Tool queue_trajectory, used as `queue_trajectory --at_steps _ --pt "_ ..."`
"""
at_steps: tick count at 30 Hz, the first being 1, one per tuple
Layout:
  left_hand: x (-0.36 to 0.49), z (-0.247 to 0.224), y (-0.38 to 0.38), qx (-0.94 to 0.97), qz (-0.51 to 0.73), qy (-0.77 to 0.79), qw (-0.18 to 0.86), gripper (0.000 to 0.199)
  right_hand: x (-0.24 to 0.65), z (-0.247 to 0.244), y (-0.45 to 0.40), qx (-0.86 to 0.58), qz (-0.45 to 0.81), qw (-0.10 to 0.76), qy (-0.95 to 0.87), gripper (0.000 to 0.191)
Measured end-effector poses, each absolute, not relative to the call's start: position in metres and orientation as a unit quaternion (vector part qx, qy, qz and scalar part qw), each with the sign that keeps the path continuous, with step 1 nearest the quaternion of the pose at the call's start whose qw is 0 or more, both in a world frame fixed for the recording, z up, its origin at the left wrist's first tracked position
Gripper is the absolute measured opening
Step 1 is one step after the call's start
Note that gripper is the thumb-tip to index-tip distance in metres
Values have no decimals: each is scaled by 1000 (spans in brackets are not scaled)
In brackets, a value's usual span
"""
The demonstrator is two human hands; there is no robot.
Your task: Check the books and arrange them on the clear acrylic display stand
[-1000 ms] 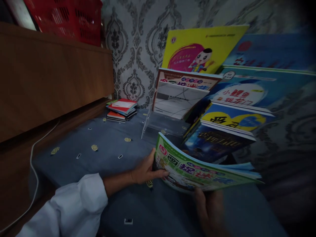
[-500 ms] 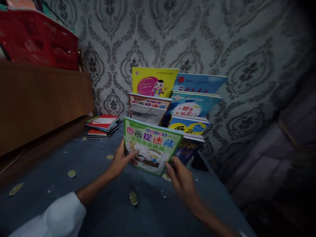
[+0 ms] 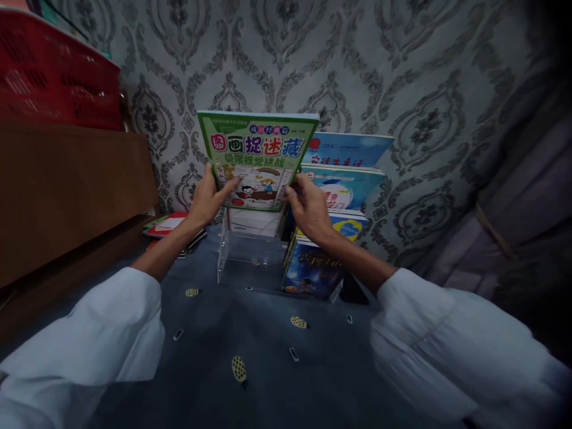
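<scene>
A green-bordered picture book point(image 3: 259, 143) is held upright between both hands, its cover facing me. My left hand point(image 3: 209, 199) is closed on its left edge, thumb across the cover. Gripping the lower right edge is my right hand point(image 3: 310, 205). Behind and below the book stands a clear tiered rack point(image 3: 250, 253); a grey-white book point(image 3: 254, 220) shows in it under the held one. To the right are several more books in tiers: a blue one point(image 3: 353, 149), a teal one point(image 3: 357, 182) and a dark blue one point(image 3: 313, 271) in front. The yellow book is hidden.
A small pile of books point(image 3: 179, 223) lies left of the rack, partly behind my left forearm. Further left, a red basket point(image 3: 58, 77) sits on a wooden cabinet point(image 3: 75, 185). Patterned wallpaper point(image 3: 353, 77) rises behind, and a dark blue cloth point(image 3: 214, 333) covers the surface.
Both hands have raised the green-bordered book and carried it toward the rack, exposing the rack's clear lower tier. The view has shifted slightly, and both sleeves now show.
</scene>
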State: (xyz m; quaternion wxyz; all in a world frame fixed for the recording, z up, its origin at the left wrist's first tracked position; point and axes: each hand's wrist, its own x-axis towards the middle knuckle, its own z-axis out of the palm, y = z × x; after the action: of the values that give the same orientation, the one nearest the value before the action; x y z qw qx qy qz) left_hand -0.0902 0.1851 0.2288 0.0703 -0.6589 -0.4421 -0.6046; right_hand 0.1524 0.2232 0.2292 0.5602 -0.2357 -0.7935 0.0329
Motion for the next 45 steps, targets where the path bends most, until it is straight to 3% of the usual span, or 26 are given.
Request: queue_trajectory --at_steps 9,17,22,27,32,39,45 --pt "-93 207 204 -667 -575 -467 75 50 157 220 239 -290 -6 515 -806 8" --pt "-95 193 209 -674 -542 -500 42 52 159 222 236 -381 -24 422 -822 11" --pt "-97 191 215 -633 -535 -557 58 56 162 231 235 -371 -34 454 -809 23" --pt "-97 188 227 -654 -561 -506 35 58 168 235 229 -378 -57 456 -804 27" --pt "-94 187 238 -670 -598 -439 -23 50 167 234 222 -411 -53 445 -794 33" --pt "-80 190 227 -614 -616 -488 71 34 165 238 220 -448 -25 413 -793 34" --pt "-81 198 231 -608 -614 -503 6 27 164 247 220 -437 1 402 -805 23"
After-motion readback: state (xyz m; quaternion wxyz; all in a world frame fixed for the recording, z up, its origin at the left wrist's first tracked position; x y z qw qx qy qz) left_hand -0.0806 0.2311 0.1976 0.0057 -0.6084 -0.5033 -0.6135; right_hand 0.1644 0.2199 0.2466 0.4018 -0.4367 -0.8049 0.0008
